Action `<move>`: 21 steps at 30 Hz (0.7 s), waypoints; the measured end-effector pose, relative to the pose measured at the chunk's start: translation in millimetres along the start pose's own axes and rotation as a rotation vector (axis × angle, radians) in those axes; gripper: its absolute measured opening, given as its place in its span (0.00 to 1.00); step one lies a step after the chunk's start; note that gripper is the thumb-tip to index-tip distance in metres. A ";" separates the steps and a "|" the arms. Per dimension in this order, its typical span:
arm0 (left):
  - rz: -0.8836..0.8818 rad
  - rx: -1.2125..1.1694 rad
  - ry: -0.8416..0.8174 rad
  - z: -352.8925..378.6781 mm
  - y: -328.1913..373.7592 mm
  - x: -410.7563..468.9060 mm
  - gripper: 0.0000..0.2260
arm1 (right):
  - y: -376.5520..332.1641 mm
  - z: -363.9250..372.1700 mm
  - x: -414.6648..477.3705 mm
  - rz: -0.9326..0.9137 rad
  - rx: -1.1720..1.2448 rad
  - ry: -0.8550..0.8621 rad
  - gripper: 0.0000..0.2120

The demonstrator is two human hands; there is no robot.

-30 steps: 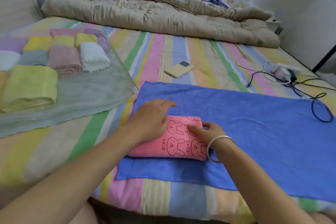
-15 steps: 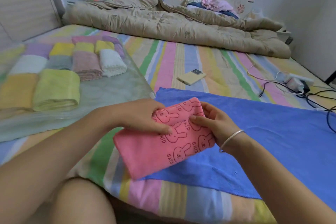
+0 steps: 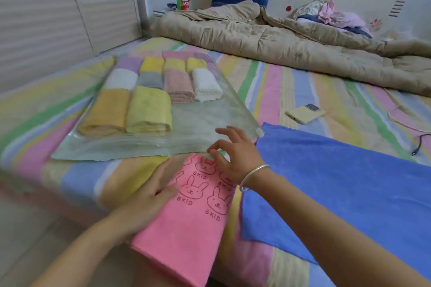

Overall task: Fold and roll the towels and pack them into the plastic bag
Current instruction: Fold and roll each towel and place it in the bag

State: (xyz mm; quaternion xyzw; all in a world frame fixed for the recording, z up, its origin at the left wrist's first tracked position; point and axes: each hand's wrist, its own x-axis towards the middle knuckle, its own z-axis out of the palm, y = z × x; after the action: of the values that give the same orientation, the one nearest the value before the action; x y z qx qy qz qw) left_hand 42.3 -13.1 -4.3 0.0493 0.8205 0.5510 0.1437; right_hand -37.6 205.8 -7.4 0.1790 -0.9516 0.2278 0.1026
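Observation:
A folded pink towel with rabbit prints lies tilted over the bed's near edge, its top end at the mouth of the clear plastic bag. My left hand holds the towel's left side, thumb on top. My right hand hovers with spread fingers over the towel's top end and the bag's near edge, thumb touching there. Inside the bag lie several rolled towels, among them a yellow-green one and an orange one. A blue towel is spread flat to the right.
A beige phone lies on the striped sheet beyond the blue towel. A black cable end sits at the right. A crumpled tan quilt fills the bed's far side. The bed's edge runs along the lower left.
Both hands lifted the folded pink towel off the blue towel and carried it left to the bag's mouth. My right hand let go of it and now reaches over the bag's edge.

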 end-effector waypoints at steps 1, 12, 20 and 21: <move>0.001 -0.034 -0.006 -1.8 -2.9 -2.9 0.25 | 1.2 6.4 3.5 -0.005 -0.068 -0.020 0.26; 0.036 -0.257 -0.073 -14.5 -5.4 -11.9 0.18 | 0.0 5.7 35.0 -0.072 -0.096 -0.051 0.32; 0.013 -0.525 0.158 -18.7 -1.9 26.7 0.17 | -5.0 -15.9 51.0 -0.205 -0.048 0.115 0.32; 0.010 -0.552 0.181 -17.6 -2.4 36.3 0.17 | -6.4 -17.2 51.3 -0.215 -0.044 0.127 0.33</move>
State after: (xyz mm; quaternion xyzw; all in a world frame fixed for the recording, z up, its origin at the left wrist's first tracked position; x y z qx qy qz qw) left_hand 2.7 -21.1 -6.9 -0.0368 0.6489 0.7563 0.0752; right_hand -80.1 193.4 24.4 0.2630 -0.9233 0.2054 0.1903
